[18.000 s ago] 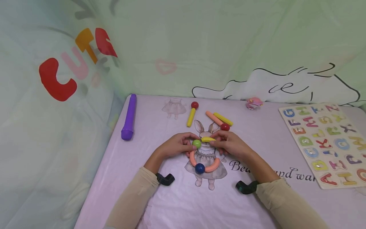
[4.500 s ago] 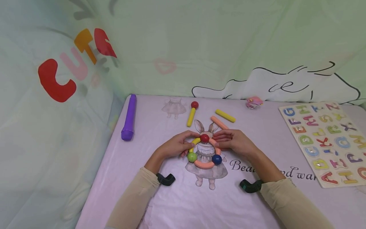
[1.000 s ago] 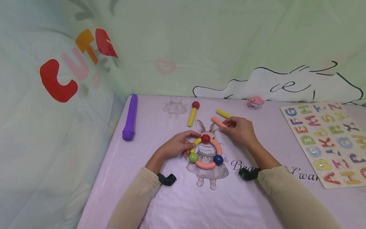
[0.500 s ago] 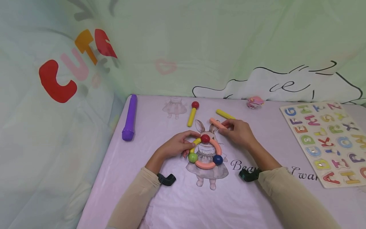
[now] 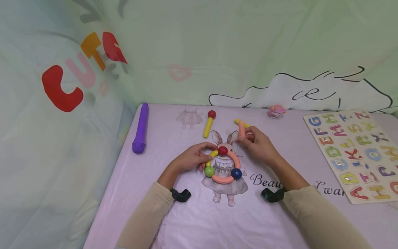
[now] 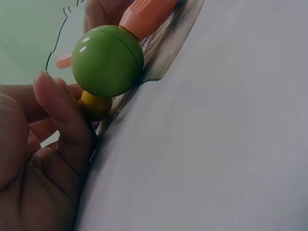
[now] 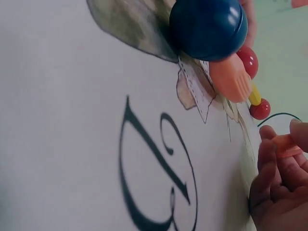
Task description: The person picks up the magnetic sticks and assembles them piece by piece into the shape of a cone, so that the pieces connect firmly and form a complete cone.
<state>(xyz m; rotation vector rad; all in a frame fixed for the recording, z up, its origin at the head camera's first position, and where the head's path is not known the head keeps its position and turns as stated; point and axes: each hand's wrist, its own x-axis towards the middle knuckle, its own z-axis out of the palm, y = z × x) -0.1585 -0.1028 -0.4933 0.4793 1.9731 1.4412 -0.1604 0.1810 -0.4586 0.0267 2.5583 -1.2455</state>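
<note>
Freshly swung round, a salmon stick [image 5: 242, 130] is pinched by the right hand [image 5: 258, 144] — left unattached to the ring [image 5: 223, 180], which lies over the printed rabbit [image 5: 225, 189], its yellow arc [image 5: 214, 153] pinched by the left hand [image 5: 192, 157].

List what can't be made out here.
Right wrist: part of orange stick, covered by right hand.
Head: right end of loose yellow stick, behind that hand.
Head: right side of letter board, cut off by edge.
Left wrist: most of yellow curved piece, behind green ball.
</note>
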